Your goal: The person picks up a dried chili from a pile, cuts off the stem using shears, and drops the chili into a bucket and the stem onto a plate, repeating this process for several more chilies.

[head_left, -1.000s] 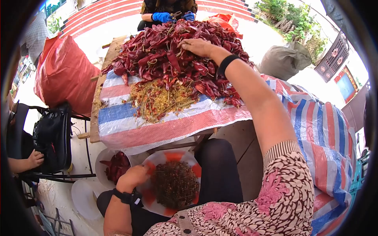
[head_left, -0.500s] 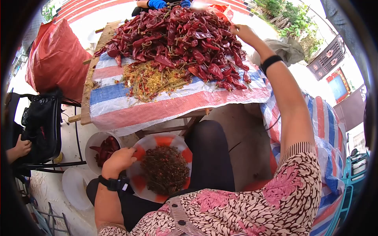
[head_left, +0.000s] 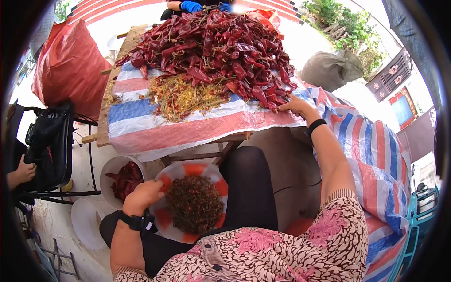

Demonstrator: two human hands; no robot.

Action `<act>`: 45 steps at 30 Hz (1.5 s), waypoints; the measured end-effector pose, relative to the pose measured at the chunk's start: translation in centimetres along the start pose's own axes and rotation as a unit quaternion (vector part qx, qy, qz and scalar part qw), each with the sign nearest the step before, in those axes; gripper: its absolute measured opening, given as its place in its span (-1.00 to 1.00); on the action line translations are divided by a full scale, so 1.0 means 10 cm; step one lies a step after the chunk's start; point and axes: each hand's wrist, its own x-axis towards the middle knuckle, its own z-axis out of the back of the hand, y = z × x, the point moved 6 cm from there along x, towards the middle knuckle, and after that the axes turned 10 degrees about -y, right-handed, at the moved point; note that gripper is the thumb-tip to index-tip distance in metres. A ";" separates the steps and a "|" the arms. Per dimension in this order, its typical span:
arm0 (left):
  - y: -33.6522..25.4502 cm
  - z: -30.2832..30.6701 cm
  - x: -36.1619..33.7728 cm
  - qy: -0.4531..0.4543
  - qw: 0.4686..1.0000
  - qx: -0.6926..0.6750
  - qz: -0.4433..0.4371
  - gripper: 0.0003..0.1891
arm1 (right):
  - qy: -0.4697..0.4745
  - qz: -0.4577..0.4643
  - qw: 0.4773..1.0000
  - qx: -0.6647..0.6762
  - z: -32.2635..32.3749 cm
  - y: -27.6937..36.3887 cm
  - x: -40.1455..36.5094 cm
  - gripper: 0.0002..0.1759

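Observation:
A big heap of dried red chilies (head_left: 211,47) covers the back of a table spread with a striped plastic sheet (head_left: 188,133). My right hand (head_left: 300,108) is at the heap's near right corner, its fingers closed around chilies at the edge; the fingertips are partly hidden. Loose yellow seeds and stems (head_left: 181,99) lie in front of the heap. Low on the left, my left hand (head_left: 144,193) is closed above the rim of a red-and-white basin (head_left: 192,168). What it holds, if anything, is hidden. Dark stem scraps (head_left: 195,203) fill the basin on my lap.
A white bucket (head_left: 107,181) with red chilies stands left of the basin, near a pale tub (head_left: 84,224). A red sack (head_left: 70,70) and black chair (head_left: 51,145) are at left. Striped sacking (head_left: 366,155) bulges at right. Another person's blue gloves (head_left: 191,6) show behind the heap.
My right hand has come down and toward me, from the heap's upper right side to its near right corner. My left hand stays at the basin rim.

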 end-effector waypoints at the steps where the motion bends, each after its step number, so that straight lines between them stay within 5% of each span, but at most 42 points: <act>1: 0.01 0.00 0.01 0.004 1.000 0.007 0.000 -0.70 | -0.012 0.058 0.998 0.019 -0.09 0.13 0.08 0.19; 5: -0.07 0.02 0.03 0.033 0.999 0.016 0.019 -0.63 | -0.040 0.018 0.992 0.115 -0.31 0.62 0.10 0.22; 8: -0.06 0.00 0.06 0.034 0.999 0.019 0.018 -0.65 | -0.035 0.099 0.974 0.203 -0.39 1.24 -0.02 0.08; 11: -0.07 0.00 0.05 0.012 1.000 0.018 0.005 -0.67 | -0.109 0.298 0.923 0.216 -0.59 1.61 0.40 0.00; 14: -0.07 0.03 0.06 0.006 1.000 0.027 0.002 -0.66 | -0.124 0.286 0.920 0.235 -0.56 2.10 0.26 -0.07; 19: -0.07 0.09 0.05 -0.030 0.999 0.037 -0.010 -0.73 | -0.161 0.357 0.915 0.092 -0.72 2.80 0.30 0.01; 24: -0.03 0.22 0.06 -0.017 0.999 -0.007 0.032 -0.75 | -0.062 0.426 0.892 -0.140 -0.81 3.33 0.20 0.28; 26: 0.01 0.25 0.04 -0.019 0.999 -0.018 0.040 -0.75 | 0.070 0.253 0.931 -0.253 -0.61 3.43 -0.35 0.21; 28: 0.06 0.26 0.03 -0.033 0.999 -0.028 0.031 -0.76 | 0.095 0.213 0.918 -0.320 -0.46 3.42 -0.28 0.04; 30: 0.09 0.27 0.00 -0.046 0.998 -0.019 0.029 -0.76 | 0.068 0.185 0.948 -0.249 -0.28 3.36 -0.21 -0.13; 34: 0.04 0.45 -0.01 -0.082 0.995 -0.025 0.047 -0.74 | -0.050 0.288 0.938 -0.184 -0.01 3.35 -0.25 -0.50; 35: 0.02 0.48 0.03 -0.126 0.990 -0.063 0.027 -0.72 | -0.053 0.316 0.945 -0.071 -0.02 3.31 -0.45 -0.68; 39: -0.05 0.65 0.16 -0.232 0.929 -0.285 -0.037 -0.67 | 0.167 0.263 0.894 0.321 -0.57 3.25 -1.62 -0.71; 41: -0.20 0.74 0.12 -0.179 0.807 -0.562 -0.016 -0.62 | 0.261 0.212 0.831 0.443 -1.03 3.15 -1.99 -0.73; 45: -0.23 1.03 0.00 -0.236 0.718 -0.654 -0.026 -0.53 | 0.374 0.119 0.726 0.565 -1.89 2.95 -2.51 -0.73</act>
